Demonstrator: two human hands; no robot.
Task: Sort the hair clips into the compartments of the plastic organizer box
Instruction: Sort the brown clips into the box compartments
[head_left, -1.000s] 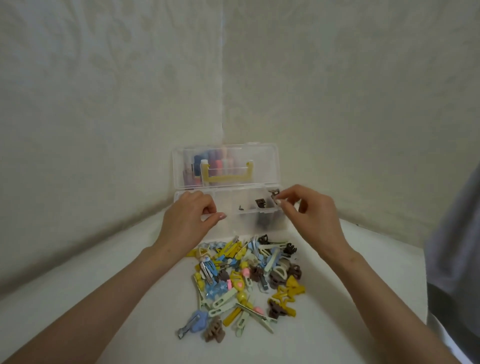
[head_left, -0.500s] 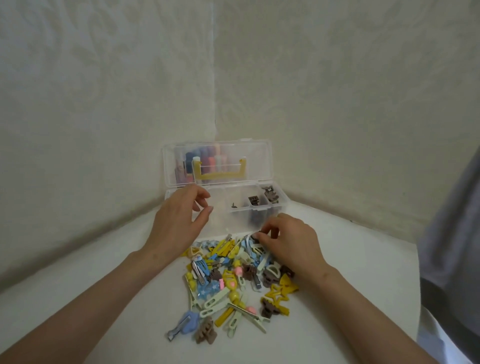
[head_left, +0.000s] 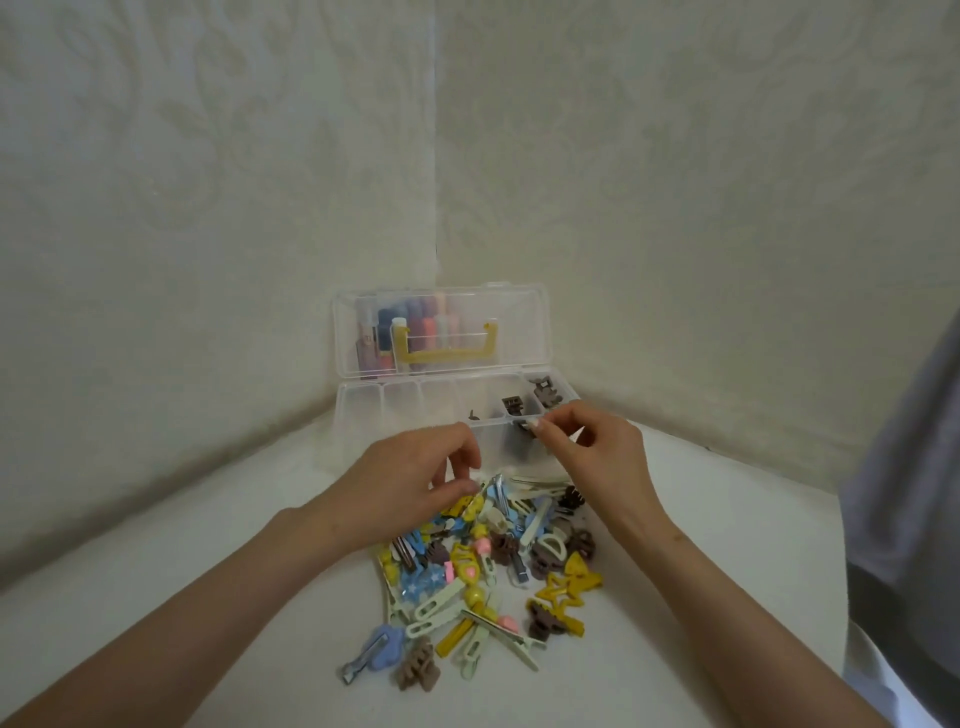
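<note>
the hair clips (head_left: 493, 561) lay in a loose pile on the white bench (head_left: 208, 597), just in front of the plastic organizer box (head_left: 363, 415). many lay over each other, so single pieces in the middle were hard to separate, and the far edge of the pile was covered by the left hand (head_left: 405, 483). at the near edge some were plain to see: a blue flower clip (head_left: 382, 652), a brown claw clip (head_left: 418, 670) just beside it, and a yellow star clip (head_left: 563, 592) on the right side. the others were yellow, blue, pale green, pink and brown.

the box was clear. its lid (head_left: 519, 322) stood upright behind it, with a yellow handle (head_left: 441, 356) on it. the compartments at the right held a few brown clips (head_left: 511, 404). through the lid showed blurred coloured shapes (head_left: 415, 322) that i could not identify.

the right hand (head_left: 597, 457) was at the front rim of the box. its grip was clamped, thumb against first finger, on a small dark clip (head_left: 524, 427), which the fingertips mostly hid. the grip of the left hand was curled over the pile, thumb near the fingertips, and i could not tell if it held anything.

at the right border a grey cloth (head_left: 909, 493) was cut off by the frame.
</note>
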